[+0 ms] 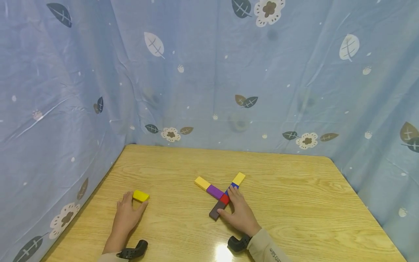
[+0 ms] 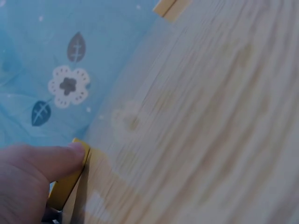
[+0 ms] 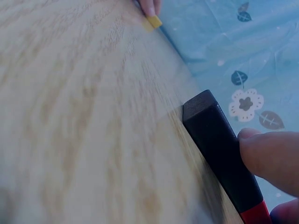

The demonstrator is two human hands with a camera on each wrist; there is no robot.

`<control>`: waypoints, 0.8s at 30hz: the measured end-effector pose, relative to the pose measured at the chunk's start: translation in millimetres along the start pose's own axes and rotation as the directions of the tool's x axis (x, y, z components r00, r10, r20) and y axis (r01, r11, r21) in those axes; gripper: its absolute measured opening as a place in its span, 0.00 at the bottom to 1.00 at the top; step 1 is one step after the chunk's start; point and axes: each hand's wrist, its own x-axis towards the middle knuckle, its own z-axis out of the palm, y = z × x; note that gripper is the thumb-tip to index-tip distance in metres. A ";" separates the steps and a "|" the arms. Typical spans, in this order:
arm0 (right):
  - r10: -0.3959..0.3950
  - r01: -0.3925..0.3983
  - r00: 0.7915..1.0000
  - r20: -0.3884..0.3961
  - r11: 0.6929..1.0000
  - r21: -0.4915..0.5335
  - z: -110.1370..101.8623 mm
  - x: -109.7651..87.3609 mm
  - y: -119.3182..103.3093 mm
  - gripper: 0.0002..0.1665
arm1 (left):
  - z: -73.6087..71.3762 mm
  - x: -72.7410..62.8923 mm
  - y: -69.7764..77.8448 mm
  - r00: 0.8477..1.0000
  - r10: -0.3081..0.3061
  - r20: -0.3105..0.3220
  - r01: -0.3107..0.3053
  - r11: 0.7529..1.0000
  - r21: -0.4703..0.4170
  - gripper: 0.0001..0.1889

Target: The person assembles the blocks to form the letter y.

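Note:
At the table's left my left hand [image 1: 126,215] pinches a yellow block [image 1: 141,196] between thumb and fingers. In the left wrist view the thumb presses on that block's side. Near the middle my right hand [image 1: 242,215] rests over a row of joined blocks. Its fingertips touch a blue block [image 1: 235,185], partly hidden, and its thumb touches a black block [image 3: 219,144]. A red block [image 1: 224,199] lies between these two. From it a purple block [image 1: 215,191] and a light yellow block [image 1: 202,183] branch to the upper left. Another light yellow block [image 1: 239,178] ends the row.
All the blocks lie flat on a wood-grain table [image 1: 294,193]. A blue curtain [image 1: 209,72] with leaves and flowers surrounds its back and sides. Black wrist devices [image 1: 134,250] sit on both wrists. Light glares at the table's front.

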 end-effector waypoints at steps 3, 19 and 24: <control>-0.003 0.003 1.000 -0.001 1.000 0.004 0.0 -0.2 0.3 0.49 | 0.2 0.1 0.4 1.000 -0.009 0.003 0.009 1.000 -0.011 0.42; -0.002 0.001 1.000 0.010 1.000 0.006 -0.5 0.0 0.1 0.50 | 1.7 -1.8 2.7 1.000 -0.017 -0.006 0.016 0.993 -0.116 0.40; -0.001 0.001 1.000 0.010 1.000 0.002 -0.4 -0.4 0.6 0.50 | 1.9 -2.6 5.0 0.999 0.026 -0.022 -0.029 0.987 -0.156 0.40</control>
